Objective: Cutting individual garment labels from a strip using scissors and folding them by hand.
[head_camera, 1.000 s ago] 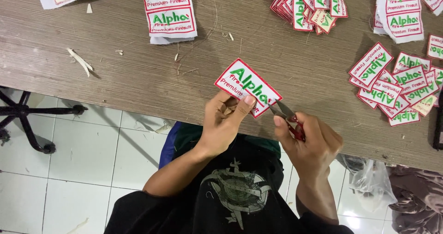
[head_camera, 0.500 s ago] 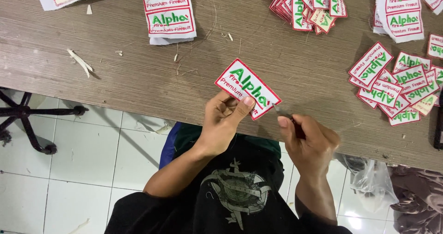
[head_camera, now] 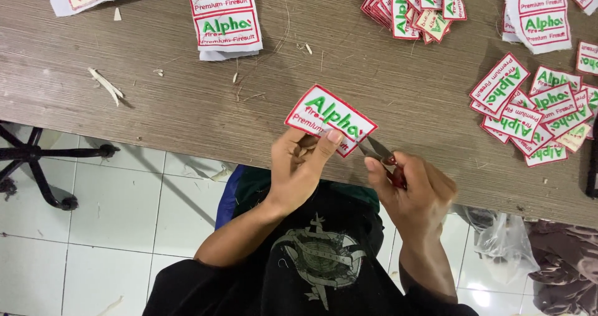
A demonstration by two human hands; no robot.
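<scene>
While the left hand point(head_camera: 299, 166) pinched a white embroidered patch point(head_camera: 329, 118) with a red border and green lettering between thumb and fingers, it held the patch tilted just above the near edge of the brown wooden worktop point(head_camera: 156, 98). At the patch's lower right corner, the right hand point(head_camera: 411, 188) was closed around small red-handled snips point(head_camera: 381, 157), their blades slightly parted and touching the patch edge. Well to the right lay a loose pile of finished patches point(head_camera: 536, 113); uncut strips of patches point(head_camera: 224, 17) rested farther back, with thread scraps point(head_camera: 106, 85) to the left
</scene>
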